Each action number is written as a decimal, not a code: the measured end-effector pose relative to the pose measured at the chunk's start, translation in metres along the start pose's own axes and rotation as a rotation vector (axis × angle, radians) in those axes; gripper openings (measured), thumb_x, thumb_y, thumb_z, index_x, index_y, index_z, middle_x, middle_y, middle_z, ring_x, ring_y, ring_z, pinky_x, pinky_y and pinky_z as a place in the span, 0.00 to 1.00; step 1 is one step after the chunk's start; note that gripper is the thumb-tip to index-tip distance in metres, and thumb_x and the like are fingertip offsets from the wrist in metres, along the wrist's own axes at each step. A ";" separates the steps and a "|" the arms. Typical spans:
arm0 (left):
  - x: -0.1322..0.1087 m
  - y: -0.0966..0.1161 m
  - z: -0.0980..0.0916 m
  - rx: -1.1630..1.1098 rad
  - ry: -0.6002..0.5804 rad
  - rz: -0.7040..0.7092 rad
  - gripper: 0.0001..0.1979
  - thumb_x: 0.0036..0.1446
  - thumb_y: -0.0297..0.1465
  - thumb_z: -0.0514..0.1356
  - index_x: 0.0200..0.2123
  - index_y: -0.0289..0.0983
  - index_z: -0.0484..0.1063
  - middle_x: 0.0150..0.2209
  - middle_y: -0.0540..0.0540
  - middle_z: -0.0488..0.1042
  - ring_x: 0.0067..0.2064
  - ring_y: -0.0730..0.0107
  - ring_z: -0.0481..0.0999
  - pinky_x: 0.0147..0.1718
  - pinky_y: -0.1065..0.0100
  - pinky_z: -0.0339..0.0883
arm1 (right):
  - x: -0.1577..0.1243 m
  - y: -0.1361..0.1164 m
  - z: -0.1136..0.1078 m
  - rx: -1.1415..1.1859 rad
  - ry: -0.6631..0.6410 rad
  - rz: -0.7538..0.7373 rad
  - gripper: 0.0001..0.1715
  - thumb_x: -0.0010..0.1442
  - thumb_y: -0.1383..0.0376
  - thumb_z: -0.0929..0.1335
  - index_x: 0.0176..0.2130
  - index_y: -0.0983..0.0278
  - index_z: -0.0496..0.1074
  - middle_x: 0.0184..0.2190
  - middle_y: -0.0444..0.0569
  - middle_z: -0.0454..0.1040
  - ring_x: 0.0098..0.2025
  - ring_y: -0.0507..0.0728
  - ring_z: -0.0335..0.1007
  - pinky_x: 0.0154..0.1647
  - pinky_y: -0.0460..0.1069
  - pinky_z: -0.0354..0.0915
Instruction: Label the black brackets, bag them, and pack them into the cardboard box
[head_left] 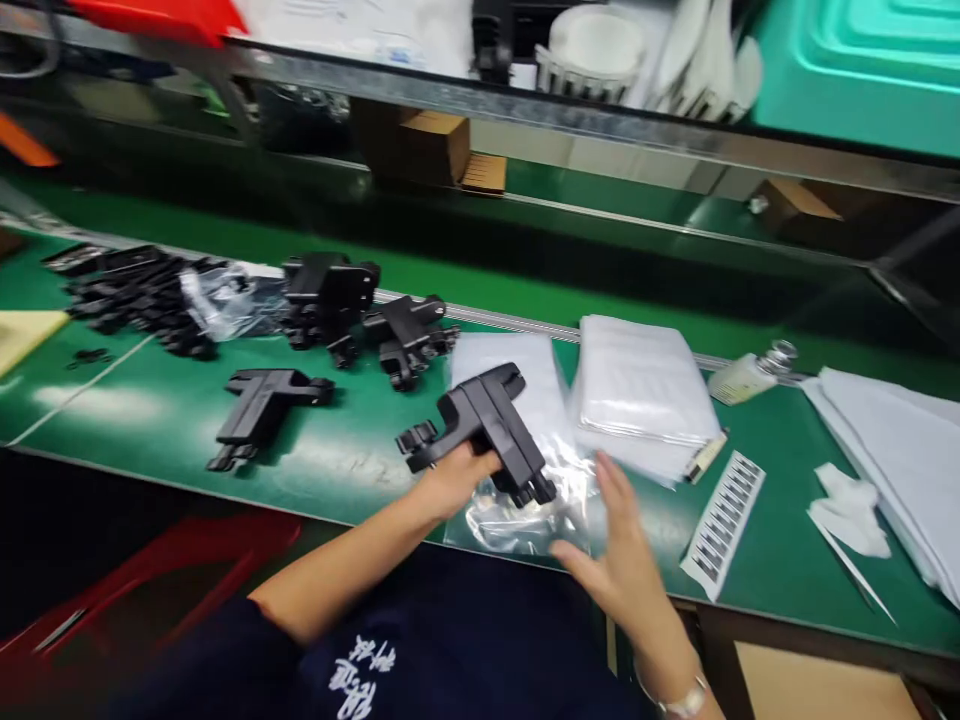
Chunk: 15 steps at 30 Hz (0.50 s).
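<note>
My left hand is closed around a black T-shaped plastic bracket with round knobs at its ends, raised above the bench. To its right, my right hand is open, thumb and fingers spread and somewhat blurred, holding nothing. A clear plastic bag lies under the bracket, between my hands. Another black bracket of the same kind rests on the green bench to the left. More black brackets are grouped behind it.
Stacked plastic bags lie at the back, near a small bottle. A label sheet, tweezers and white sheets are on the right. Black parts are heaped at left. A metal-edged shelf spans the top.
</note>
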<state>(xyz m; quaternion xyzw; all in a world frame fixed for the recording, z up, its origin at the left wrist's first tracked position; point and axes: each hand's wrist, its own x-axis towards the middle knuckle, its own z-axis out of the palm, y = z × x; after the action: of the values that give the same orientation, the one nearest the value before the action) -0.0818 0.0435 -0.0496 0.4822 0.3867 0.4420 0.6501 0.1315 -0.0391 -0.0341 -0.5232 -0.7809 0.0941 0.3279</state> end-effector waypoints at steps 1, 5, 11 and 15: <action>0.000 -0.004 0.011 0.031 -0.093 -0.012 0.27 0.48 0.50 0.68 0.45 0.37 0.76 0.50 0.39 0.78 0.55 0.50 0.74 0.57 0.51 0.66 | -0.001 -0.003 0.003 0.000 0.013 0.016 0.47 0.63 0.50 0.68 0.70 0.60 0.44 0.65 0.62 0.60 0.62 0.69 0.64 0.53 0.63 0.72; 0.007 0.000 0.016 0.076 -0.334 -0.072 0.30 0.52 0.48 0.65 0.54 0.38 0.73 0.50 0.39 0.78 0.53 0.50 0.75 0.53 0.52 0.69 | 0.003 0.006 0.005 -0.020 0.055 0.055 0.46 0.65 0.58 0.66 0.72 0.56 0.38 0.61 0.59 0.66 0.59 0.66 0.69 0.50 0.58 0.74; 0.028 0.011 0.003 0.294 -0.432 -0.136 0.34 0.53 0.54 0.61 0.53 0.35 0.69 0.45 0.40 0.76 0.47 0.53 0.75 0.46 0.58 0.69 | -0.010 0.035 -0.023 -0.213 -0.144 -0.152 0.34 0.64 0.64 0.68 0.66 0.52 0.58 0.56 0.53 0.73 0.46 0.64 0.74 0.45 0.58 0.73; 0.022 0.003 0.009 0.449 -0.186 0.015 0.31 0.56 0.56 0.56 0.49 0.35 0.67 0.45 0.41 0.74 0.48 0.55 0.72 0.47 0.60 0.67 | -0.013 0.047 -0.020 0.148 -0.030 0.155 0.33 0.63 0.45 0.65 0.60 0.59 0.67 0.55 0.58 0.72 0.53 0.66 0.70 0.50 0.61 0.70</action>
<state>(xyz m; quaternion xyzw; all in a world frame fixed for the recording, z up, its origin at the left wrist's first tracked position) -0.0670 0.0619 -0.0457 0.6560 0.4101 0.3036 0.5561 0.1826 -0.0340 -0.0467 -0.5548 -0.7339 0.1843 0.3457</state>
